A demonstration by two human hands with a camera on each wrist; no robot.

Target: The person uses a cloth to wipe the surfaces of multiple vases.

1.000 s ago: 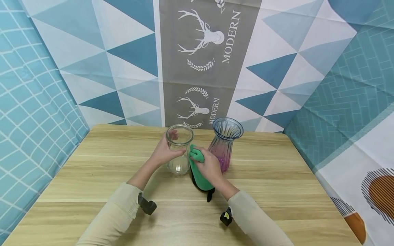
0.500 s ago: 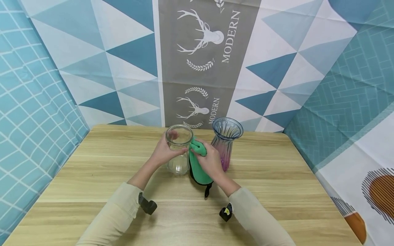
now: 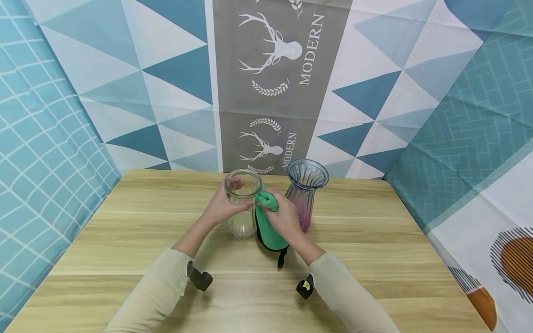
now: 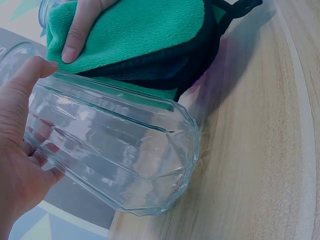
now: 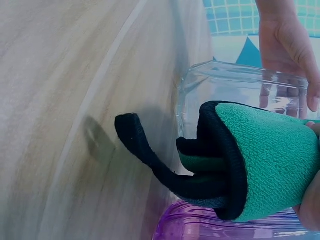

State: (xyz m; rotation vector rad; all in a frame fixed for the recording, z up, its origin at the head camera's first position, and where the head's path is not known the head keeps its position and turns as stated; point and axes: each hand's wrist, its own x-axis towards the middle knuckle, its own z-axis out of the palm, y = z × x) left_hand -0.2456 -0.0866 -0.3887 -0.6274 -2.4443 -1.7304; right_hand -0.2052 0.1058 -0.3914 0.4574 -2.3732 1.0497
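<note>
A clear faceted glass vase [image 3: 241,222] stands on the wooden table, and my left hand [image 3: 222,206] grips it around its upper part, thumb on the near side. My right hand [image 3: 285,217] holds a folded green cloth [image 3: 270,233] with black edging against the vase's right side. In the left wrist view the cloth [image 4: 135,35] lies along the glass [image 4: 115,145]. A black loop [image 5: 135,135] hangs from the cloth in the right wrist view. Just behind my right hand stands a ribbed vase [image 3: 307,185], blue at the top and pink-purple below, partly hidden.
The wooden table [image 3: 137,245] reaches back to a patterned cloth wall [image 3: 179,92]. Blue tiled fabric [image 3: 41,115] hangs on the left and a teal and white one [image 3: 474,138] on the right. Each sleeve carries a small black wrist camera [image 3: 200,277].
My right hand and the cloth have shifted slightly upward along the clear vase, mostly in the earlier half second. The left hand and both vases have stayed in place.
</note>
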